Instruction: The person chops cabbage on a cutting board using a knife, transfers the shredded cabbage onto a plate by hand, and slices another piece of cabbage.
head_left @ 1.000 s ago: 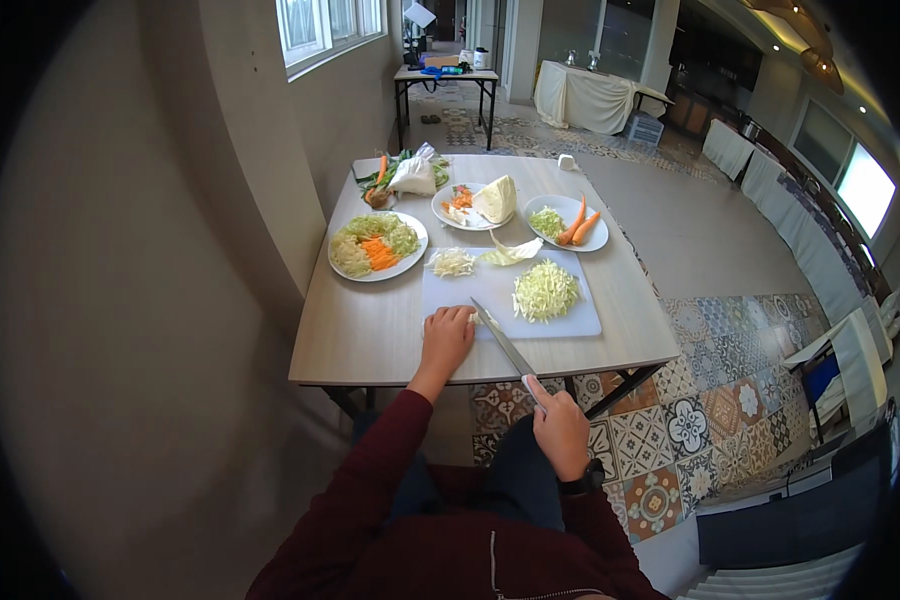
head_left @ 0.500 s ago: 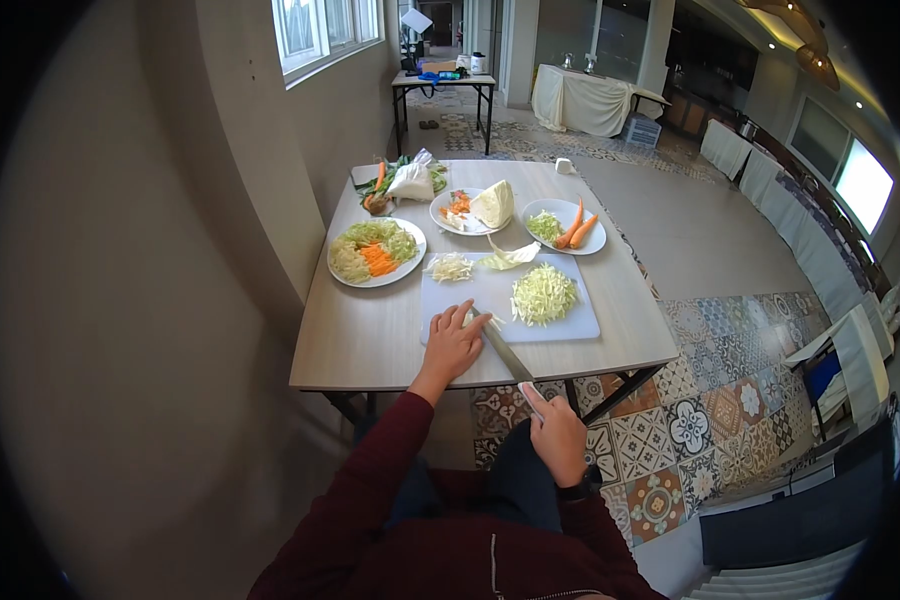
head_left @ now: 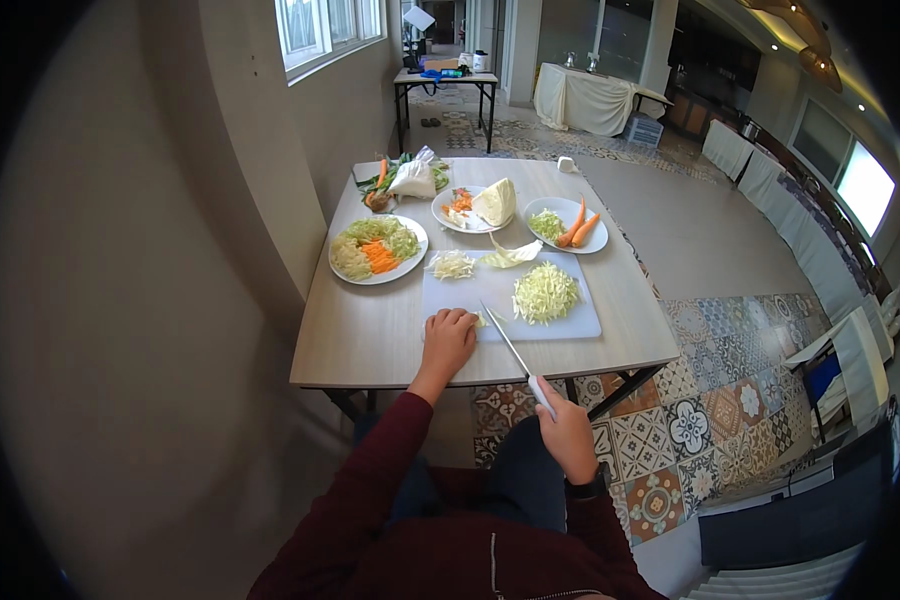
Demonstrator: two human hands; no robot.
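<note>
Mid-frame, shredded cabbage (head_left: 546, 293) lies heaped, a cabbage wedge (head_left: 495, 203) unshredded above it, while the right hand (head_left: 568, 435) grips a kitchen knife (head_left: 510, 343) and the left hand (head_left: 449, 345) curls over cabbage pieces (head_left: 483, 320), its grip unclear.

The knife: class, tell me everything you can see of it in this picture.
The knife has a long, narrow, grey blade that looks like metal and tapers to a point, and a pale handle gripped by the right hand. It lies at a slant, tip forward and to the left, crossing the near edge of the white cutting board, just right of the left hand. Whether the blade touches the board is unclear.
</note>
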